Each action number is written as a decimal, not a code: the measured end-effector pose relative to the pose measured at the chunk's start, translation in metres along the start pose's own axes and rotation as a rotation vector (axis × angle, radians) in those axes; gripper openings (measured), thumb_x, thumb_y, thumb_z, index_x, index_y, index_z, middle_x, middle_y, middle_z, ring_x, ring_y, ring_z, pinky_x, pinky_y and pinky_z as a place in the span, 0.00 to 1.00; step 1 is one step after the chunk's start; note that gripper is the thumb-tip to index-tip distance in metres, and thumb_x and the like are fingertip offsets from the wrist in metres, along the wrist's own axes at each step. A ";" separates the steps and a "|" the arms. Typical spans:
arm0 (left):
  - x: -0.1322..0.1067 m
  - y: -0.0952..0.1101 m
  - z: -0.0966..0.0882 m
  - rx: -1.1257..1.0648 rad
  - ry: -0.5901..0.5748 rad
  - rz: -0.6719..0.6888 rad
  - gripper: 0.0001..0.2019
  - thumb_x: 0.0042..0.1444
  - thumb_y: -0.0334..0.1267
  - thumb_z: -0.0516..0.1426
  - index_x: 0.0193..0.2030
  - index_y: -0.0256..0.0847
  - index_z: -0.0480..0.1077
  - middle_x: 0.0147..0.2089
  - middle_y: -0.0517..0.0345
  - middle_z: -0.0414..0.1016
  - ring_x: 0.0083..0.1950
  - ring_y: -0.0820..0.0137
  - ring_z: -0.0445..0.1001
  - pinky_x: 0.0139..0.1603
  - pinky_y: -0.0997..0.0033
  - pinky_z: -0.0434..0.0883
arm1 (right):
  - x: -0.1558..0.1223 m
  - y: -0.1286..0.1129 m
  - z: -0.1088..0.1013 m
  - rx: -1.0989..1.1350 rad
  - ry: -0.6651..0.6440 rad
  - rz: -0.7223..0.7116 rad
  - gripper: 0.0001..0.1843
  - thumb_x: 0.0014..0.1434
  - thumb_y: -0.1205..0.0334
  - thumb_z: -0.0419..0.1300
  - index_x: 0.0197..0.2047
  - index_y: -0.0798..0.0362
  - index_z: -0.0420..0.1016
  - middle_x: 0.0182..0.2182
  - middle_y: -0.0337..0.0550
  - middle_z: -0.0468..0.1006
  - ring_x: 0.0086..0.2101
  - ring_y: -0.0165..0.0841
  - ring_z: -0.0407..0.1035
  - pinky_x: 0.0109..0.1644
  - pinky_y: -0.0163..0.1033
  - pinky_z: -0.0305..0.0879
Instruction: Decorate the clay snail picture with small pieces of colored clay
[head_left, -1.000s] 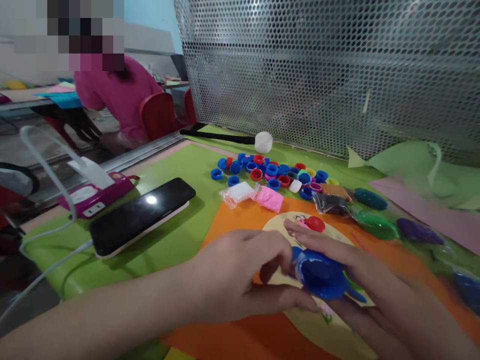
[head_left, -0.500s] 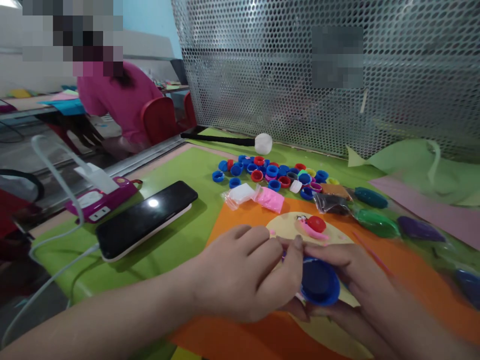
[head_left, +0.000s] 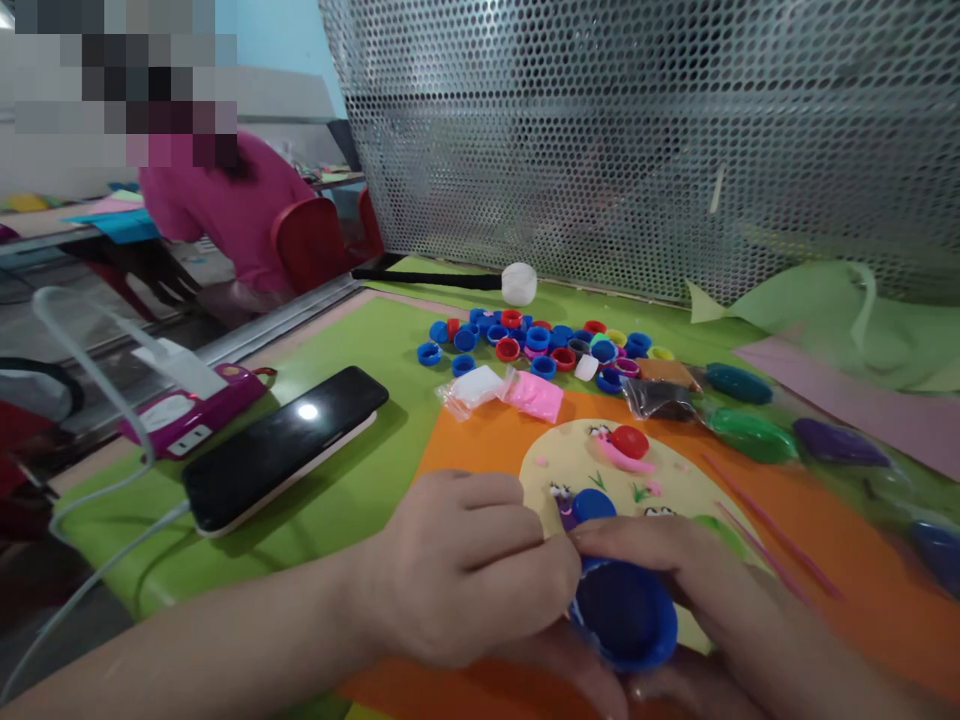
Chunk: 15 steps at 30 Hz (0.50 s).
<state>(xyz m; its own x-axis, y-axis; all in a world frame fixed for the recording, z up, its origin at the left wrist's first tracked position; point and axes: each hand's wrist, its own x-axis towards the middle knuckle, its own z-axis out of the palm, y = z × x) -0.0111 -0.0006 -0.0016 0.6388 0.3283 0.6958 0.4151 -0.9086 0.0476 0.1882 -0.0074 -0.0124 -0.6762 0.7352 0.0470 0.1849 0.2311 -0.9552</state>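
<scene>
My right hand holds a large blue bottle cap, its hollow side facing me and a whitish smear along its rim. Curled closed, my left hand presses at the cap's left edge; its fingertips are hidden, so what they pinch does not show. Beneath both hands lies a pale yellow disc on an orange sheet. On the disc are a red cap with a pink strip, a smaller blue cap with a purple piece, and a green piece partly covered by my right hand.
Several loose bottle caps lie behind the disc. Packets of white clay, pink clay and green clay surround it. A phone and purple power strip are left. A metal mesh rises behind; a person sits beyond.
Both hands and the large blue cap have moved down toward me. More of the disc now shows, including the small blue cap and purple piece. The left fingers have drawn back from the cap's top.
</scene>
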 end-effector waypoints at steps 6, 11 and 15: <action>-0.003 0.003 -0.003 -0.043 -0.049 -0.034 0.26 0.67 0.36 0.41 0.21 0.30 0.68 0.13 0.57 0.63 0.16 0.75 0.58 0.17 0.73 0.57 | -0.004 0.002 0.005 0.133 -0.003 0.134 0.20 0.49 0.72 0.62 0.43 0.40 0.70 0.35 0.28 0.77 0.34 0.27 0.73 0.37 0.21 0.68; -0.004 0.003 -0.002 -0.099 -0.035 -0.083 0.26 0.67 0.39 0.42 0.20 0.33 0.66 0.14 0.58 0.63 0.17 0.75 0.56 0.18 0.72 0.57 | 0.000 -0.006 -0.003 0.173 -0.072 0.171 0.21 0.49 0.73 0.61 0.43 0.42 0.69 0.34 0.29 0.78 0.33 0.28 0.74 0.36 0.23 0.70; -0.005 0.004 0.001 -0.209 -0.018 -0.111 0.23 0.67 0.38 0.42 0.22 0.34 0.64 0.16 0.59 0.62 0.18 0.75 0.56 0.19 0.72 0.57 | 0.005 -0.013 -0.006 0.196 -0.112 0.202 0.15 0.48 0.73 0.61 0.39 0.47 0.68 0.33 0.34 0.77 0.34 0.31 0.73 0.35 0.26 0.70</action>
<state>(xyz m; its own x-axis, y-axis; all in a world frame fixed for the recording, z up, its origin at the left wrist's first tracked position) -0.0119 -0.0058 -0.0056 0.6090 0.4316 0.6655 0.3415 -0.8999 0.2711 0.1869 -0.0031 0.0020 -0.7160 0.6768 -0.1713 0.1897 -0.0475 -0.9807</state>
